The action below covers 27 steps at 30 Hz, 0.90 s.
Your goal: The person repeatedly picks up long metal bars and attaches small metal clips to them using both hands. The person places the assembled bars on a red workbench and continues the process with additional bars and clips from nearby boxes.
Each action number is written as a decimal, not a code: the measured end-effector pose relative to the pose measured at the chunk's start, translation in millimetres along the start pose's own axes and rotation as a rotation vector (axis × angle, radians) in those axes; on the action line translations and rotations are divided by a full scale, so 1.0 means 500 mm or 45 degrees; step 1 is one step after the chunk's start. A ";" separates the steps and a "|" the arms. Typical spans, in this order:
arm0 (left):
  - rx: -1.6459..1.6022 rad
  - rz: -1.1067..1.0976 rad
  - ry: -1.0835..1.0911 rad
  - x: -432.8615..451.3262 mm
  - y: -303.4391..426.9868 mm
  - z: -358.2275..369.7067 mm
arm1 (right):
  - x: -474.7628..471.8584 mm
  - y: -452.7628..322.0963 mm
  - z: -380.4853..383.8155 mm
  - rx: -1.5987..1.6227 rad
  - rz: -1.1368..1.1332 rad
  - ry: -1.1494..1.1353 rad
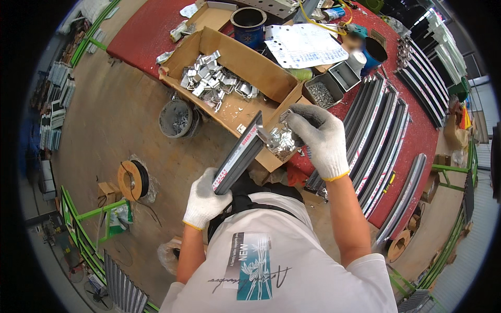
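Observation:
My left hand, in a white and grey work glove, grips the near end of a dark metal profile with a printed film strip along it. The profile slants up and away, and a small metal fitting sticks out near its far end. Gloved the same way, my right hand pinches a small metal clip between thumb and fingers. Just below that hand, a small cardboard box holds shiny metal clips. Beyond it, a larger cardboard box contains a heap of metal brackets.
Dark profiles lie in rows on the red table at right. A metal tin of screws, a written sheet and a blue can stand behind. A bucket and a cable spool are on the floor at left.

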<state>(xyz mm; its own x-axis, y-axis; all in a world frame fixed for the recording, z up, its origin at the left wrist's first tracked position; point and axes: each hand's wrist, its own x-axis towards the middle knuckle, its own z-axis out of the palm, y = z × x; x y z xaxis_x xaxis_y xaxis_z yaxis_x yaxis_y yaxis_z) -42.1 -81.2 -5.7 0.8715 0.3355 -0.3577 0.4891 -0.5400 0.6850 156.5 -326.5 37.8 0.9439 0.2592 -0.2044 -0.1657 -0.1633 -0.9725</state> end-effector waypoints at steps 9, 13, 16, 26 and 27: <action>0.066 0.156 0.037 0.007 0.011 0.025 | -0.006 0.006 0.008 -0.085 -0.107 0.095; 0.102 0.157 0.058 0.008 0.010 0.034 | -0.010 0.014 0.002 -0.118 -0.107 0.088; 0.131 0.160 0.067 0.009 0.014 0.039 | -0.013 0.014 0.002 -0.046 -0.086 0.126; 0.132 0.075 0.028 0.001 0.043 0.044 | -0.013 0.019 -0.004 -0.189 -0.133 0.097; 0.144 0.077 0.035 0.000 0.043 0.045 | -0.011 0.020 -0.008 -0.234 -0.137 0.073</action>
<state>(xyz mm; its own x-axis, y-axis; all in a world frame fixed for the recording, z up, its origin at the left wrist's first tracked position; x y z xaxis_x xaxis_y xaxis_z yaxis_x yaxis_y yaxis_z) -30.6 -110.1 -5.3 0.8988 0.3204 -0.2993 0.4384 -0.6429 0.6281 150.9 -333.4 29.4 0.9689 0.2310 -0.0891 -0.0136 -0.3096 -0.9508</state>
